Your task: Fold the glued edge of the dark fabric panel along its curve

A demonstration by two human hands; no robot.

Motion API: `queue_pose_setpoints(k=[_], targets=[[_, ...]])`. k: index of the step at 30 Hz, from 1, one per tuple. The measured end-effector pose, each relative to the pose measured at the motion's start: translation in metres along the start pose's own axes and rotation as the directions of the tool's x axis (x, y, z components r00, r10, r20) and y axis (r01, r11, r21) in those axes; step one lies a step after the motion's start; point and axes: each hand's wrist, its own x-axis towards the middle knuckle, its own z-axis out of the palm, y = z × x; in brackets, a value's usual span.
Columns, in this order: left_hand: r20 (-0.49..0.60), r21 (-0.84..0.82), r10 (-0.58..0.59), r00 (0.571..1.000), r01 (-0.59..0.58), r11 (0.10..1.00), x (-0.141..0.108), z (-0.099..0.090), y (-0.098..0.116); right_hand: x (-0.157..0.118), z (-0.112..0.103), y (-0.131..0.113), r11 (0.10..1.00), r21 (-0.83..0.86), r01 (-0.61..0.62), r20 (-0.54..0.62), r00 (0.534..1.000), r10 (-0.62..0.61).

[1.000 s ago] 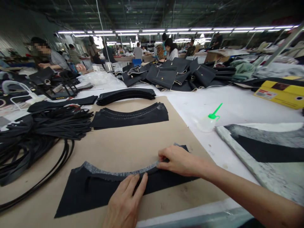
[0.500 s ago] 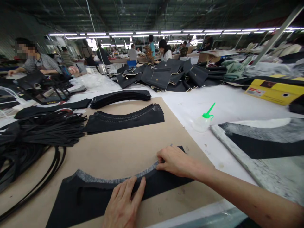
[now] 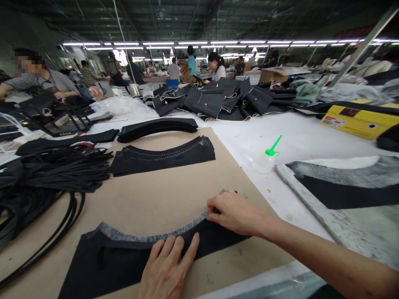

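Note:
A black curved panel (image 3: 115,265), fabric or leather, lies on the brown board (image 3: 149,199), with a fuzzy grey strip along its concave upper edge. My left hand (image 3: 170,263) rests on the middle of this panel, fingers spread and pressing down below the grey strip. Toward the panel's right end, my right hand (image 3: 233,209) has its fingers curled and pinched on the curved edge; its palm and fingers hide that corner. Farther up the board sits another black curved panel (image 3: 165,160) with pale stitch-like marks along its curve.
A stack of black curved pieces (image 3: 158,128) stands behind. Black straps (image 3: 59,170) are heaped at left. A bottle with a green nozzle (image 3: 264,160) and a stone slab (image 3: 355,228) bearing another panel are at right. A co-worker (image 3: 46,79) sits far left.
My left hand has slid slightly right along the panel, its index finger reaching farther toward my right hand. My right hand stays on the edge, nearly unmoved.

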Motion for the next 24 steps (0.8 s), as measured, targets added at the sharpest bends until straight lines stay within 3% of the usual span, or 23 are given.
queue_pose_setpoints(k=[11,18,24], targets=[[0.142,0.014,-0.030,0.989,0.028,1.000,0.008,-0.008,0.004,0.002,-0.007,0.000,0.999,0.003,0.052,0.000,0.999,-0.052],[0.271,0.007,-0.060,0.961,0.060,0.998,0.015,-0.010,0.012,0.000,-0.001,0.001,0.998,-0.035,0.058,-0.050,0.997,-0.060],[0.347,0.018,-0.108,0.932,0.108,0.994,0.027,-0.014,0.017,-0.001,-0.010,-0.004,0.995,-0.017,0.100,-0.034,0.994,-0.101]])
